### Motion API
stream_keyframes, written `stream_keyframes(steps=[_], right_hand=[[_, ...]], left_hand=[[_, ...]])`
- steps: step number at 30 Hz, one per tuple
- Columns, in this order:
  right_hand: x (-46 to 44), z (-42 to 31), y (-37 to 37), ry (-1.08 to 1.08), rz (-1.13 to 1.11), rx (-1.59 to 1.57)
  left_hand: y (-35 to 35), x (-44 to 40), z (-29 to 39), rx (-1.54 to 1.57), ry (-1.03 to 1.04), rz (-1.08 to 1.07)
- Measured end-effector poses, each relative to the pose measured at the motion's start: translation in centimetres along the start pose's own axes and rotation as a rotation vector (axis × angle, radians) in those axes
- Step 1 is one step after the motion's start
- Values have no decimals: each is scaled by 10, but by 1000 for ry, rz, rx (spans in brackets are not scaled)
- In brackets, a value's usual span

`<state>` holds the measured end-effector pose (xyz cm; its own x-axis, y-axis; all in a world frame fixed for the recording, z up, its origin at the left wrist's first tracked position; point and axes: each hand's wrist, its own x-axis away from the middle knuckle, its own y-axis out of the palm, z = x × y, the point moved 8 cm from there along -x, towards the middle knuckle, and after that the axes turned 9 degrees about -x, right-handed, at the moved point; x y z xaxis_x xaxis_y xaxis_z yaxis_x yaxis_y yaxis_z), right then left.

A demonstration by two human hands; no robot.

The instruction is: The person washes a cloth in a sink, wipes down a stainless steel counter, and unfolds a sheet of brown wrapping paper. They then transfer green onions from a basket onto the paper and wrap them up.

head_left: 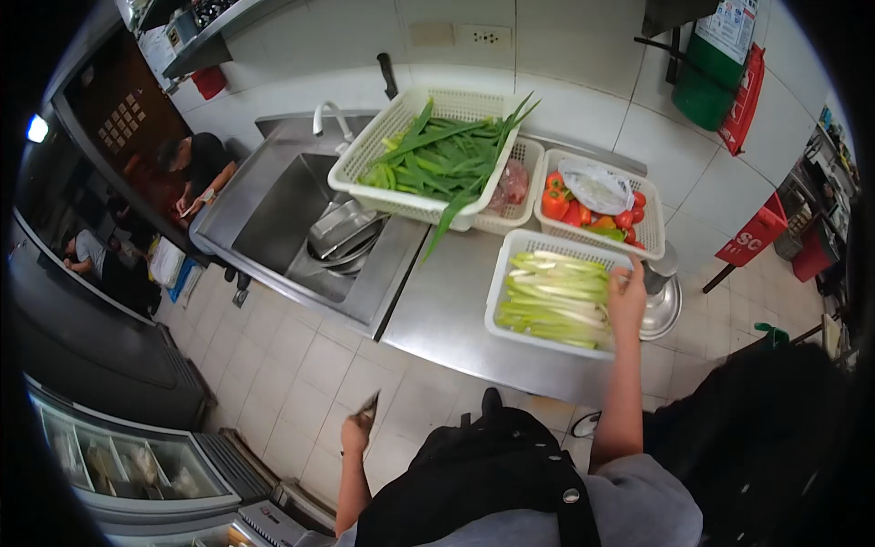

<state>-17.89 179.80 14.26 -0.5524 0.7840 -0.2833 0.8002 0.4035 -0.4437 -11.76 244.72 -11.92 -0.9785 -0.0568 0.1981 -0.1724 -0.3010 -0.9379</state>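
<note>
My right hand (626, 299) is closed on the right rim of a white plastic basket (493, 314) at the front of the steel counter. Pale green and white vegetable stalks (556, 296) lie side by side in it. Low over the floor, away from the counter, my left hand (355, 432) is closed around a thin, dark, pointed object (369, 406) whose kind I cannot make out. Behind the stalks, another basket (649, 219) contains red peppers (556, 203) and a clear plastic bag (597, 186). A larger basket (365, 189) is heaped with long green leaves (442, 159).
Metal pans (344, 232) lie in the sink (273, 219) at left. A basket with raw meat (513, 182) sits partly under the leaf basket. Right of the counter is a round metal lid or bowl (663, 310). Another person (205, 169) is beyond the sink; someone in dark clothes (756, 438) is close at right.
</note>
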Motion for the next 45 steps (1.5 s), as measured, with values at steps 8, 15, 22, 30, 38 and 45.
stream_keyframes(steps=[8, 15, 22, 30, 38, 45], right_hand=[[-22, 118, -41, 405, -181, 182], [2, 166, -20, 576, -220, -110], [49, 153, -34, 569, -157, -11], [140, 146, -39, 907, -237, -107], [241, 126, -29, 985, 107, -610], [261, 92, -46, 860, 303, -916]], left_hand=[[163, 7, 3, -214, 220, -521], [142, -18, -9, -278, 21, -624], [165, -105, -11, -317, 311, -597], [147, -128, 65, -429, 858, -505], [168, -149, 75, -504, 767, -697], [178, -164, 93, -511, 802, -718]])
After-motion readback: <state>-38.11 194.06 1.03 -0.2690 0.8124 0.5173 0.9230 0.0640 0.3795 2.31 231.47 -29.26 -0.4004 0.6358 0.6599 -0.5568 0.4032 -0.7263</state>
